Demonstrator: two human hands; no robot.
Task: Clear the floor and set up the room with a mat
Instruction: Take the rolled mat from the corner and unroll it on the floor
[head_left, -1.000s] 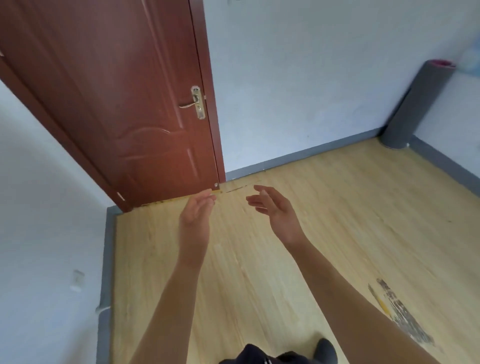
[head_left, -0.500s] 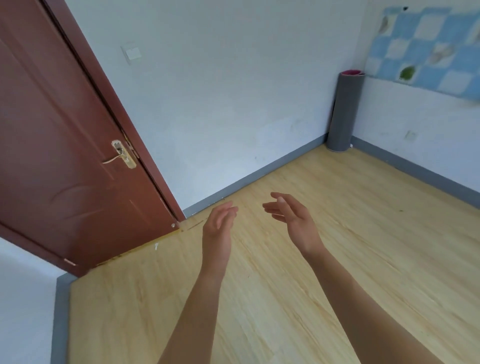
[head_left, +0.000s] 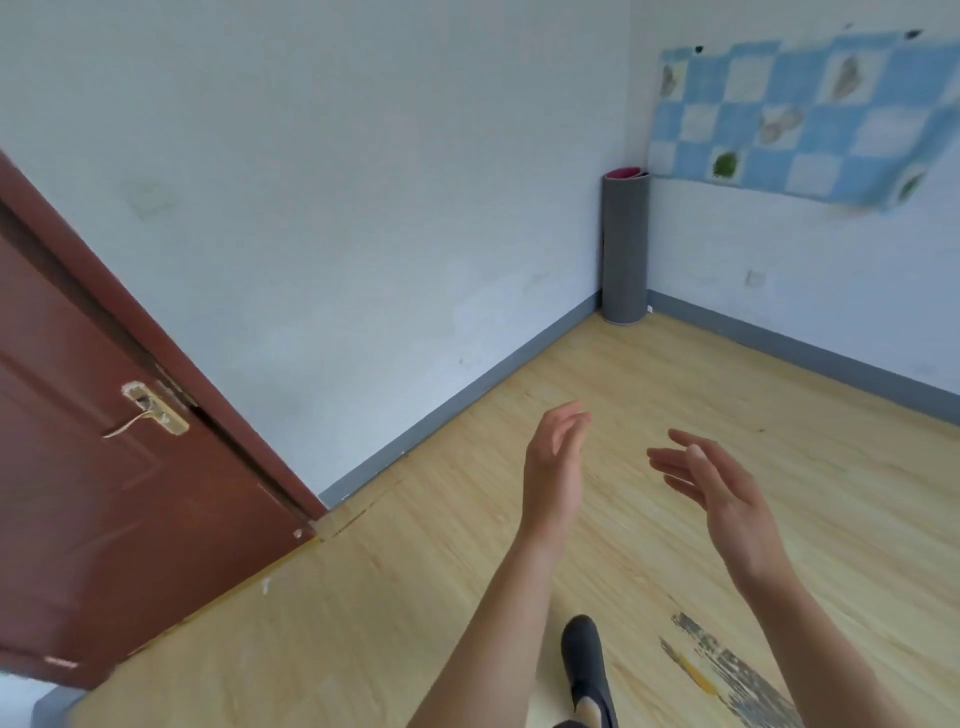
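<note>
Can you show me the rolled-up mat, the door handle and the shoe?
rolled-up mat (head_left: 625, 249): head view, middle of its grey side.
door handle (head_left: 157, 415): head view, its brass plate.
shoe (head_left: 584, 654): head view, its dark top.

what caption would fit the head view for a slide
Both hands, left hand and right hand, open and empty over the wood floor; rolled grey mat upright in the far corner.

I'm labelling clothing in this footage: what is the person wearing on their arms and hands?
Nothing shows: the left hand and right hand are bare, without gloves, rings or watch. The left forearm and right forearm are uncovered to the frame's edge; no sleeve is in view.
</note>
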